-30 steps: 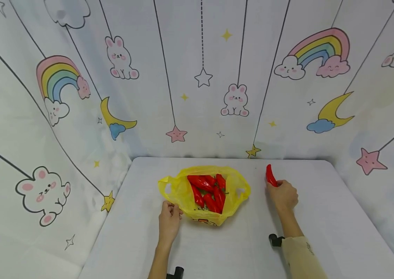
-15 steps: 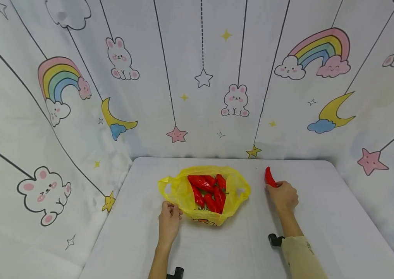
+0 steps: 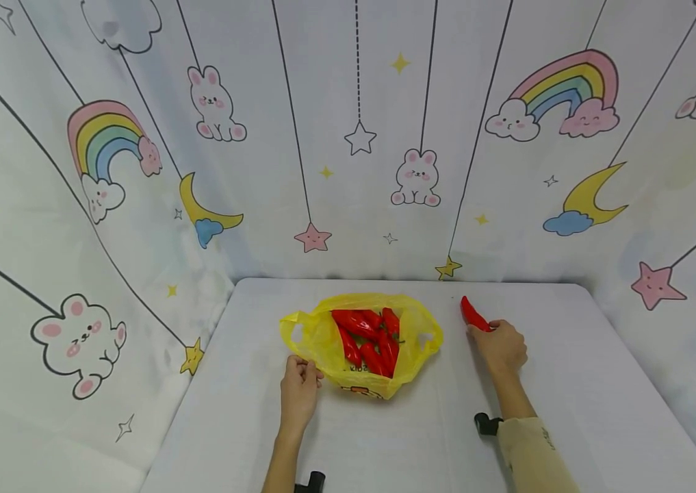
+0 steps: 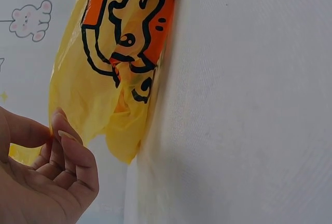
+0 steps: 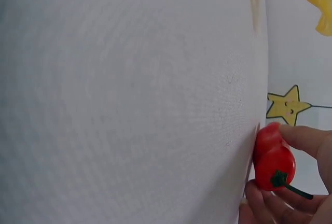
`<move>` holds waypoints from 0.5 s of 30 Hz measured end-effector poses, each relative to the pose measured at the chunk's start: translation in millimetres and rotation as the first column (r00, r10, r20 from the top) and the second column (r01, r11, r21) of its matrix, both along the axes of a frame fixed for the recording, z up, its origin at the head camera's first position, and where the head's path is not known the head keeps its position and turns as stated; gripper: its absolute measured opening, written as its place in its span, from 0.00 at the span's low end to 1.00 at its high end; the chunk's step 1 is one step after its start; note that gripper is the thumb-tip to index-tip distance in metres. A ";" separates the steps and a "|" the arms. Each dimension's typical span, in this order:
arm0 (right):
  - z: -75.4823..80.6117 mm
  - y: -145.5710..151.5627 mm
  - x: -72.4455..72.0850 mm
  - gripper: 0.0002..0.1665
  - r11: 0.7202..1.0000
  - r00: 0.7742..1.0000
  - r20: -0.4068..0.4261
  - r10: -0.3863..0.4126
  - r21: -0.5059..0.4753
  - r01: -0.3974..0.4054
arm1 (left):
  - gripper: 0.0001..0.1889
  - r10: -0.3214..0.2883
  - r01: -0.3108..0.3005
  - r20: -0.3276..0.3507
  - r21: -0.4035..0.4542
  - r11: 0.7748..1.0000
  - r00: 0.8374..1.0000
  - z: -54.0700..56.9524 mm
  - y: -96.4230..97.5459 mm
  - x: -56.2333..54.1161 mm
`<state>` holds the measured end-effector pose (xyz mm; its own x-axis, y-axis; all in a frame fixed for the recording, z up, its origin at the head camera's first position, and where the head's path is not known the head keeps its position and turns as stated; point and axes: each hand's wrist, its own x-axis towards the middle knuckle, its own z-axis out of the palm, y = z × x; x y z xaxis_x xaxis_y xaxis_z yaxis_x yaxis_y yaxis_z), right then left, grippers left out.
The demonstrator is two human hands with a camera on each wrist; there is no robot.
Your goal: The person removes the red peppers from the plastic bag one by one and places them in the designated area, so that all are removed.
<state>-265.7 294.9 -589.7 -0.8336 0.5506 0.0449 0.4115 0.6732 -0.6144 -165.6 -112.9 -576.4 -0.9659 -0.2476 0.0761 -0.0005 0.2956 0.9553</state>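
Observation:
A yellow plastic bag lies with its mouth facing up in the middle of the table, several red chili peppers inside it. My left hand pinches the bag's near left edge between thumb and fingers; the left wrist view shows the bag's printed side hanging from that pinch. To the right of the bag, my right hand holds one red chili pepper, its tip pointing away and to the left. In the right wrist view this chili pepper shows its green stem, thumb above and fingers below, close to the table surface.
A white-covered table carries the bag. Behind and beside it hangs a white cloth printed with rainbows, rabbits, moons and stars. Black wrist mounts show at the left wrist and the right wrist.
The chili pepper in my right hand has swung its tip leftward and slightly down. The left hand and the bag stay where they were.

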 end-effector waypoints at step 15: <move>5.1 4.0 0.4 0.37 1.000 0.999 0.049 0.010 -0.014 -0.009 | 0.03 -0.007 0.007 0.007 -0.002 1.000 1.000 2.1 -0.9 0.1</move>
<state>-265.2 298.9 -584.6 -0.8397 0.5431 -0.0035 0.4349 0.6686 -0.6032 -165.6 -113.8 -574.3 -0.9680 -0.2409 0.0701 -0.0050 0.2979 0.9546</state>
